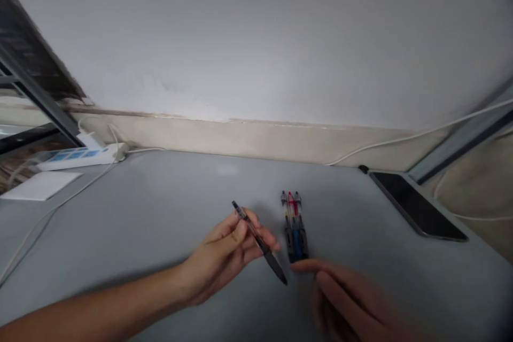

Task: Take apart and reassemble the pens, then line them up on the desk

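My left hand (232, 251) is closed on a dark click pen (260, 243), held slanted between thumb and fingers above the desk. The pen's clicker end points up and left, its black tip down and right. Just right of it, several pens (295, 224) lie side by side on the desk, clickers toward the wall; one has a red clicker and one a blue grip. My right hand (344, 294), somewhat blurred, is at their near ends with the index finger stretched out, close to or touching them. Nothing shows in its fingers.
A grey desk (160, 203) meets the wall at the back. At left are a white power strip (84, 156), a flat white object (40, 185) and a cable (60, 206). A dark-screened phone or tablet (417, 206) lies at the right edge.
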The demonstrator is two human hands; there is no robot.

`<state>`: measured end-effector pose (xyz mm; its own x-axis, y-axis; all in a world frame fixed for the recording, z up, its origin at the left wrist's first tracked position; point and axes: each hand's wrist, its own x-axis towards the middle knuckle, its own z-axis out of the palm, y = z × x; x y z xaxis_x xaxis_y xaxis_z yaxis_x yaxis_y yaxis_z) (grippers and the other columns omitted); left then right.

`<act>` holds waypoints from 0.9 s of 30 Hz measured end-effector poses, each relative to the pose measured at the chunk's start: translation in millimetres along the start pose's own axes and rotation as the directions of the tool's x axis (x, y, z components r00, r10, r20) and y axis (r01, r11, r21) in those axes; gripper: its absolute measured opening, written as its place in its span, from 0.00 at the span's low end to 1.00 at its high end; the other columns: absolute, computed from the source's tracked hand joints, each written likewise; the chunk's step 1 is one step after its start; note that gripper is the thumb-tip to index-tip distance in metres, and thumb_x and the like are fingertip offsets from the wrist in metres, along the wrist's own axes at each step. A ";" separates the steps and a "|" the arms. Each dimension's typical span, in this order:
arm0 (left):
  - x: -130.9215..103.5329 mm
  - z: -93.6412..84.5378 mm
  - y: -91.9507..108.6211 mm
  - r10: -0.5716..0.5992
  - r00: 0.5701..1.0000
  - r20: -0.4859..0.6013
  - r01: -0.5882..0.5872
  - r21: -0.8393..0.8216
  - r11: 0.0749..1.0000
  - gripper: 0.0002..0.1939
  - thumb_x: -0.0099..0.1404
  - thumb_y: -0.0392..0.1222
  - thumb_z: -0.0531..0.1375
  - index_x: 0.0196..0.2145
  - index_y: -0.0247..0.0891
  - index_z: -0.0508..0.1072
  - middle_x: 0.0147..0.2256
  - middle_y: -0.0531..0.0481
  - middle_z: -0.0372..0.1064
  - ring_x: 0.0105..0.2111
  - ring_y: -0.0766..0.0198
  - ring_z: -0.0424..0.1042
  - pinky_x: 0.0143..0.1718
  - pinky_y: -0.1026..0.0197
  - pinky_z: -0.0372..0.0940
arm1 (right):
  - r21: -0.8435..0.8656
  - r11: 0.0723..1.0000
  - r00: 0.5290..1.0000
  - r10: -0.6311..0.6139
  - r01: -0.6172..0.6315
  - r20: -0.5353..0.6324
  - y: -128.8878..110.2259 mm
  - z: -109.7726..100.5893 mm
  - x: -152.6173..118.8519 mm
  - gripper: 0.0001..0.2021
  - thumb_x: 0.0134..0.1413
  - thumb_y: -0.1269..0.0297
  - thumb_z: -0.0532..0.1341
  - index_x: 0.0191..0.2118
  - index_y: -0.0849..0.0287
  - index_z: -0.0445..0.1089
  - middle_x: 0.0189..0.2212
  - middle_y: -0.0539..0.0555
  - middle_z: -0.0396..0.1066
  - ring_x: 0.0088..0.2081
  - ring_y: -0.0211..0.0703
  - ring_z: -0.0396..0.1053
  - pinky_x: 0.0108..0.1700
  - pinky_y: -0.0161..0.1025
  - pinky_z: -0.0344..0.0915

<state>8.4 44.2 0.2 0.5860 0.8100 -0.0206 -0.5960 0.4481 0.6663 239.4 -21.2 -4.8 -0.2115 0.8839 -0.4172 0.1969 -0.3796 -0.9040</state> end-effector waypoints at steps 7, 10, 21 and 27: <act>4.3 -2.2 4.2 -0.230 0.973 -0.022 0.211 -0.322 0.923 0.11 0.66 0.48 0.66 0.36 0.37 0.74 0.23 0.56 0.62 0.24 0.68 0.64 0.37 0.62 0.65 | 0.012 1.000 1.000 0.015 -0.015 -0.006 -4.3 3.2 0.1 0.29 0.55 0.30 0.56 0.44 0.50 0.76 0.23 0.47 0.67 0.25 0.39 0.62 0.27 0.35 0.57; 4.7 -5.3 5.3 -0.274 0.962 0.002 0.257 -0.350 0.901 0.14 0.66 0.51 0.65 0.35 0.35 0.75 0.24 0.54 0.61 0.25 0.67 0.64 0.34 0.62 0.65 | -0.040 0.999 1.000 -0.005 0.005 -0.001 -7.6 3.2 0.4 0.27 0.57 0.32 0.55 0.44 0.49 0.76 0.23 0.46 0.67 0.25 0.40 0.62 0.28 0.36 0.58; 1.5 -13.1 0.9 -0.049 0.998 -0.038 0.052 0.087 0.995 0.37 0.68 0.32 0.64 0.67 0.47 0.52 0.35 0.52 0.74 0.31 0.63 0.77 0.42 0.49 0.73 | -0.069 0.997 0.998 -0.014 0.018 0.060 -7.3 -0.7 -0.3 0.25 0.60 0.35 0.56 0.45 0.52 0.74 0.23 0.45 0.65 0.24 0.39 0.61 0.27 0.35 0.56; 3.4 -14.2 0.1 -0.017 0.999 -0.034 0.022 0.152 0.988 0.32 0.65 0.36 0.68 0.61 0.50 0.59 0.33 0.55 0.74 0.27 0.66 0.77 0.38 0.54 0.74 | -0.078 0.997 0.999 -0.002 0.005 0.036 -4.2 -2.4 0.1 0.25 0.59 0.35 0.57 0.45 0.50 0.74 0.23 0.46 0.67 0.26 0.40 0.62 0.29 0.35 0.59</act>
<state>2.5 52.4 -10.4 0.5772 0.8147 -0.0567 -0.4929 0.4029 0.7712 240.9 -18.8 -0.9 -0.2467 0.8742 -0.4183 0.2702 -0.3525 -0.8960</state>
